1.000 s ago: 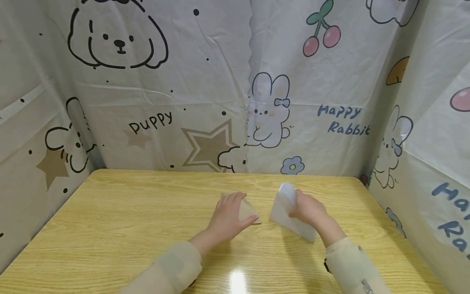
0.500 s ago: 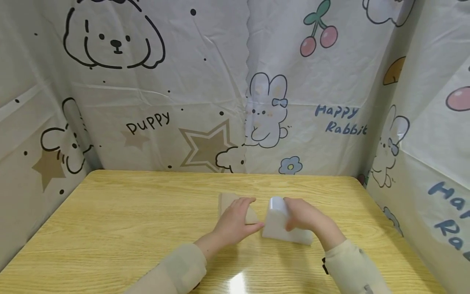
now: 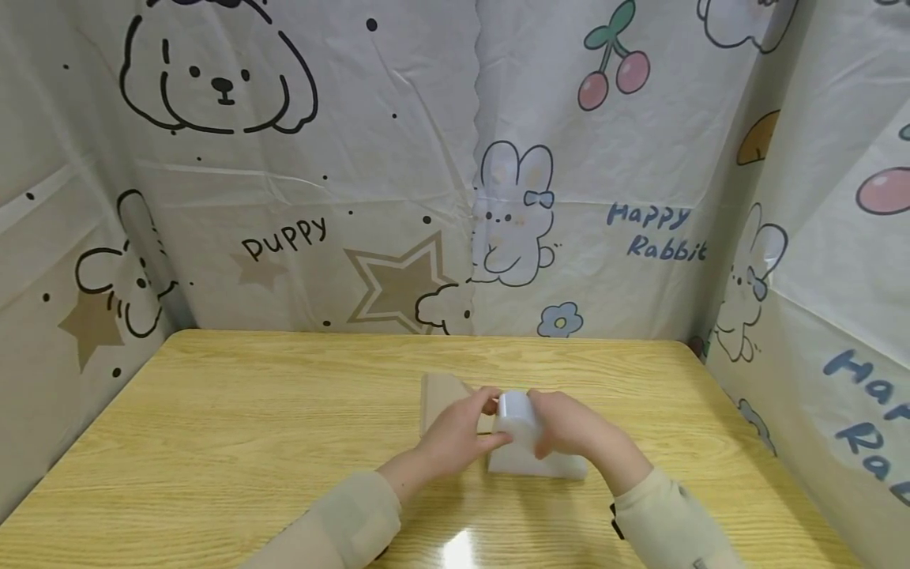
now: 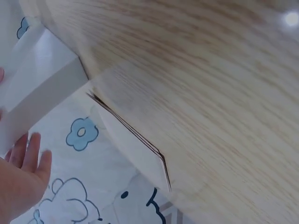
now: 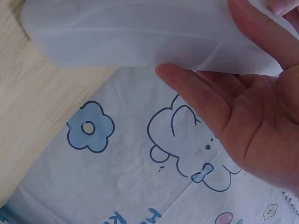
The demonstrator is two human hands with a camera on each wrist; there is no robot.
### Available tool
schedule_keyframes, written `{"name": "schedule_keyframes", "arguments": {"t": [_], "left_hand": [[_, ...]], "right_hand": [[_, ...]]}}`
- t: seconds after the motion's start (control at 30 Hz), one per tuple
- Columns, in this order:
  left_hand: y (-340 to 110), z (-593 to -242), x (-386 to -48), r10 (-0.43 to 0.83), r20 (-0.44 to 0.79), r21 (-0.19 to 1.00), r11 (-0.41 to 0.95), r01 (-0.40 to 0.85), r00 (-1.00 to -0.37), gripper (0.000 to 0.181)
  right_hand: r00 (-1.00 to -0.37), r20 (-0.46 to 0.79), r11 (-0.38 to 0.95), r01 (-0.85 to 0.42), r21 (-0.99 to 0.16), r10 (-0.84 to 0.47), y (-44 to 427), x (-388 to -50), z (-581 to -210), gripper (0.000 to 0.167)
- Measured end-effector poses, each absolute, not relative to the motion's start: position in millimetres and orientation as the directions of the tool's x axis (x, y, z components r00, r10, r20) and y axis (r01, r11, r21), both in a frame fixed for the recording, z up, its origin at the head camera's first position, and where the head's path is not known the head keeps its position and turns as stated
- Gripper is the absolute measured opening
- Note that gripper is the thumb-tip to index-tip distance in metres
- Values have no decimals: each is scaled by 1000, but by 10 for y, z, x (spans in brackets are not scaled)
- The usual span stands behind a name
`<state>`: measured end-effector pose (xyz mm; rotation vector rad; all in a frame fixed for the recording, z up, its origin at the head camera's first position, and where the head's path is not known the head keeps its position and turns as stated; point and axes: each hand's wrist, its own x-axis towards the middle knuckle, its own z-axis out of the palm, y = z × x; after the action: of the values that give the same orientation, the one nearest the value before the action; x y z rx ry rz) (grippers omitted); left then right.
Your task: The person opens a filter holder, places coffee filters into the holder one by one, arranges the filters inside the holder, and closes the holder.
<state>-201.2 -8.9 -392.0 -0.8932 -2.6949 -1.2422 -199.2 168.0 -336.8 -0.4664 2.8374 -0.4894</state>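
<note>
My right hand (image 3: 569,427) grips a white, translucent plastic case (image 3: 519,431), thumb on the near side and fingers on the far side. In the right wrist view the case (image 5: 103,39) spans the top, with the right hand (image 5: 252,112) at its end. My left hand (image 3: 458,431) is at the case's left end, thumb and forefinger apart on either side. In the left wrist view its fingers (image 4: 32,154) lie fairly straight beside the case (image 4: 42,84). Just beyond the left hand, partly hidden, are beige folded sheets (image 3: 439,395); their thin layered edges (image 4: 140,136) show.
The wood-grained table (image 3: 284,427) reaches back to a white printed cloth (image 3: 341,261) with puppy and rabbit drawings. More of this cloth (image 3: 839,261) hangs along the right side, and some on the left.
My right hand has brought the case left and slightly down, turning it more upright, to between my left thumb and forefinger. My left hand has shifted slightly right, uncovering more of the beige sheets.
</note>
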Motion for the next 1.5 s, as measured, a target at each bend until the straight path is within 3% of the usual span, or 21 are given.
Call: {"name": "schedule_keyframes", "arguments": {"t": [0.33, 0.53, 0.87, 1.1, 1.5], "left_hand": [[-176, -3931, -2022, 525, 247, 718, 466, 517, -815, 38], [-238, -3939, -1998, 534, 266, 708, 456, 538, -802, 38], [-380, -3930, -1967, 548, 279, 690, 457, 561, -789, 36], [-474, -3898, -1941, 529, 222, 718, 479, 504, -819, 38], [-583, -3919, -1974, 523, 240, 719, 471, 512, -818, 33]], "right_hand": [[-899, -222, 881, -276, -383, -378, 1618, -1976, -3341, 52], [-889, -156, 852, -342, -396, -430, 1551, -1950, -3253, 55], [-884, -68, 824, -400, -401, -463, 1433, -1908, -3121, 33], [-884, -63, 814, -396, -425, -463, 1420, -1924, -3089, 35], [-866, -59, 770, -408, -490, -497, 1498, -1986, -3086, 37]]}}
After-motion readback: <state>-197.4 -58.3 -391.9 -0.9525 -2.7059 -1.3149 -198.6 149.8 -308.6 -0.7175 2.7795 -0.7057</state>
